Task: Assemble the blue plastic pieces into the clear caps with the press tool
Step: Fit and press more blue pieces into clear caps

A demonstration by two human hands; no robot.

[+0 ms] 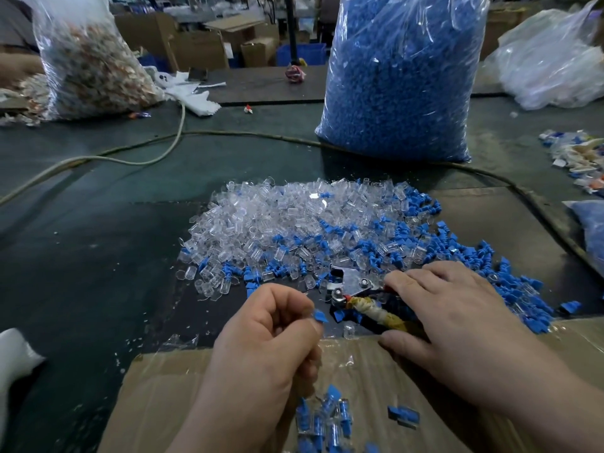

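A heap of clear caps (277, 217) mixed with loose blue plastic pieces (457, 253) covers the dark table in front of me. The metal press tool (351, 287), its handle wrapped in yellowed tape, lies at the heap's near edge. My right hand (447, 312) grips that handle, fingers over the top and thumb beneath. My left hand (274, 328) is curled and pinches one blue piece (320, 316) at its fingertips, just left of the tool's head. Several assembled blue-in-clear parts (327, 420) lie on cardboard below my hands.
A tall clear bag of blue pieces (402, 76) stands behind the heap. Another bag of mixed parts (91, 60) is at the far left. A cable (130, 158) crosses the table. A cardboard box flap (183, 387) lies at the near edge. Loose scraps sit far right.
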